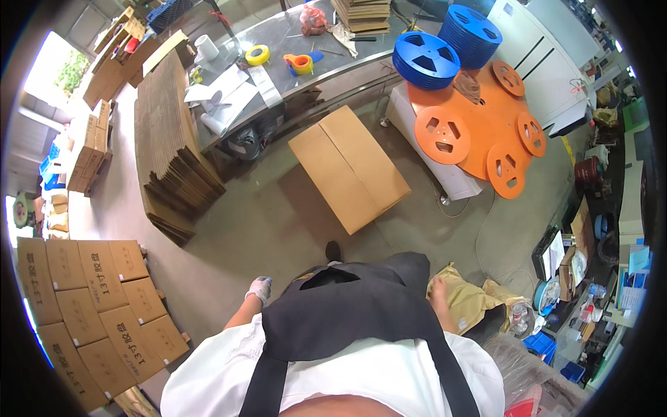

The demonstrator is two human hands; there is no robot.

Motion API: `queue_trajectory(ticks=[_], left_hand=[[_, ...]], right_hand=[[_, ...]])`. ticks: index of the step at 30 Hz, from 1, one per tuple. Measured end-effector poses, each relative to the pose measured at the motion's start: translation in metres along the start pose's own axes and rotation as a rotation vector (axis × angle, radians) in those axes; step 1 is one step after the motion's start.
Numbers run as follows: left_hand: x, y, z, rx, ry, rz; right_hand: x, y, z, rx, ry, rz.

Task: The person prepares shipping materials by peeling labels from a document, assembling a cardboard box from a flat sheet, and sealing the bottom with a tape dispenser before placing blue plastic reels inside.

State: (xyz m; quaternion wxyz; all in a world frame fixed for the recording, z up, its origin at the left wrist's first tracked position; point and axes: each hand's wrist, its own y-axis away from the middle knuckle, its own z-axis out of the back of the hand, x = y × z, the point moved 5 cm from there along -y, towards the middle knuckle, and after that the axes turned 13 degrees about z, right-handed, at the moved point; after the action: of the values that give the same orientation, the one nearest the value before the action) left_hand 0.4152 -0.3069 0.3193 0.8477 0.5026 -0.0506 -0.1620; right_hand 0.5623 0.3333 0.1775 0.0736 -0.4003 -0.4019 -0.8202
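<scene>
Standing apart, seemingly between steps, left hand (pixel 260 288) and right hand (pixel 438 289) had grips I couldn't tell; the carton (pixel 340 160) ahead likely required approaching.

Left hand (pixel 260 288): pale glove (pixel 259 290)
Shirt (pixel 347 372): white, sleeves (pixel 233 351) stopping behind that glove
Apron (pixel 368 313): black, broad straps (pixel 266 389)
Shoe (pixel 333 250): dark

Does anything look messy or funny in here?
Yes, a bit. The flattened cardboard on the left is fanned out unevenly at its near end, not squared up. White sheets also lie crooked and overlapping on the metal table. I can't see anything spilled or broken.
</scene>
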Motion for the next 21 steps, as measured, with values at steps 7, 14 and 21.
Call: queue_trajectory(ticks=[7,14,21], left_hand=[[-0.040,-0.086,-0.018,0.040,-0.174,-0.008],[-0.292,-0.094,-0.061,-0.062,-0.505,-0.455],[-0.527,-0.289,-0.145,-0.465,-0.747,-0.660]], right_hand=[[0.133,-0.003,-0.157,0.386,0.404,0.408],[0.117,-0.068,-0.258,0.367,0.134,-0.103],[0.027,-0.134,-0.335,0.187,0.030,-0.284]])
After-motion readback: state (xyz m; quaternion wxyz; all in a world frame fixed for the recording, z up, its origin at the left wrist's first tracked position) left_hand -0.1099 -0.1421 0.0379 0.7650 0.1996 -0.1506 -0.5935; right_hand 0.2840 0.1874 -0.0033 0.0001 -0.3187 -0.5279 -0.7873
